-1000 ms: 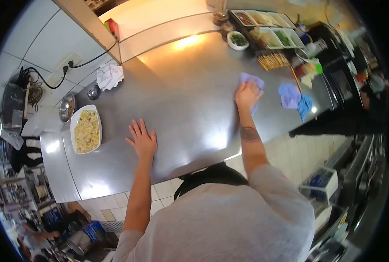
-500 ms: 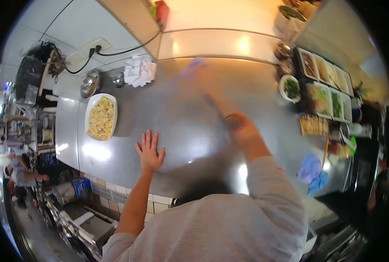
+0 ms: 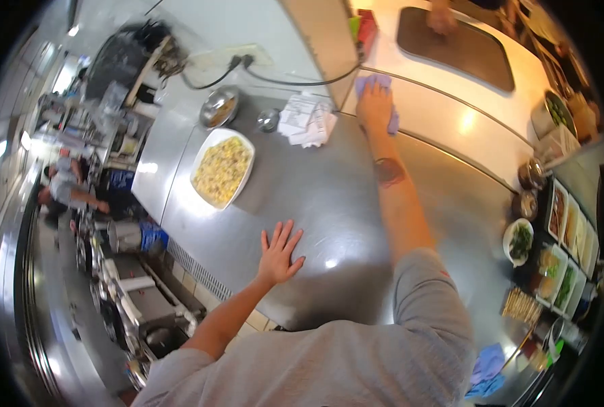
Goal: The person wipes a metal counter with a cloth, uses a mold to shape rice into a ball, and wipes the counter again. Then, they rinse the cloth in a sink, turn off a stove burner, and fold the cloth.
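My left hand [image 3: 281, 254] lies flat on the steel counter [image 3: 302, 183] with its fingers spread and nothing in it. Stretched out at the back, my right hand [image 3: 375, 108] presses a purple cloth [image 3: 393, 121] against the white ledge [image 3: 424, 112]. The cloth shows on both sides of the fingers, and the palm hides its middle. Left of that hand, several white paper slips [image 3: 307, 121] lie on the counter. Farther left stands a white dish of yellow chopped food [image 3: 222, 169], beyond the left hand's fingertips.
A metal bowl [image 3: 218, 108] and a small glass jar [image 3: 268, 121] stand near the wall with plugged cords. Another person's hand [image 3: 441, 19] is over a brown tray [image 3: 456, 51]. At right are a bowl of greens [image 3: 519, 242], ingredient containers [image 3: 568, 285] and folded cloths [image 3: 486, 370].
My right hand has swept the purple cloth rightward and farther back, onto the ledge. My view has turned right, bringing the tray into sight. The left hand still rests on the counter.
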Demonstrator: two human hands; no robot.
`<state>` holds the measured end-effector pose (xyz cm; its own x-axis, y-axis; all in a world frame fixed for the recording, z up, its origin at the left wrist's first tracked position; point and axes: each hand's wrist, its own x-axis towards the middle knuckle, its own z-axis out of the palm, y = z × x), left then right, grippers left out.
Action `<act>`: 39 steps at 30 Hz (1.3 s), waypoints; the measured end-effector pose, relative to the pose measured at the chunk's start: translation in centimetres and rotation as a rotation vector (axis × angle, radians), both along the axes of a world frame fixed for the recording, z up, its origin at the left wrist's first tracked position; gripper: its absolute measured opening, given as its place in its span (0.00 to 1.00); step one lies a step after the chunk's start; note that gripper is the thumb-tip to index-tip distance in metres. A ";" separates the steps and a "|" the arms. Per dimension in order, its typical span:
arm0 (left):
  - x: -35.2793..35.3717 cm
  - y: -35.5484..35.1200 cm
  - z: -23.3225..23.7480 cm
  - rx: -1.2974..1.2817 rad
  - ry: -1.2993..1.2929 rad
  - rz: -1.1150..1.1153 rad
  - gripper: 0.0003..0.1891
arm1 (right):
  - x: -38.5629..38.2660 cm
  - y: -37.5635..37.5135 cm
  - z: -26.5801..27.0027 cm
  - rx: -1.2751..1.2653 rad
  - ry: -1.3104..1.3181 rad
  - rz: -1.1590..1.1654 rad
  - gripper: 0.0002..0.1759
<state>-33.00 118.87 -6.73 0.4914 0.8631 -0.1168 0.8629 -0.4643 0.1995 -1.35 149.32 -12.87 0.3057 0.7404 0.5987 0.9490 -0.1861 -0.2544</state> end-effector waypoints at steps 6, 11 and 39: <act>-0.2 -0.4 1.1 -0.011 -0.060 0.006 0.33 | -1.7 -6.2 1.6 -0.034 0.105 0.433 0.20; -3.2 0.7 -1.7 0.172 -0.560 0.288 0.33 | 7.4 -13.1 2.3 -0.249 0.075 0.144 0.22; -41.2 -8.2 7.4 -0.844 -1.474 1.383 0.29 | -39.5 -5.1 1.7 -0.205 0.061 0.146 0.28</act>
<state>-74.17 110.68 0.69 -0.1509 0.6126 -0.7758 -0.4357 0.6633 0.6085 -40.82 144.18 -11.20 0.2178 0.8831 0.4155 0.9537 -0.1022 -0.2828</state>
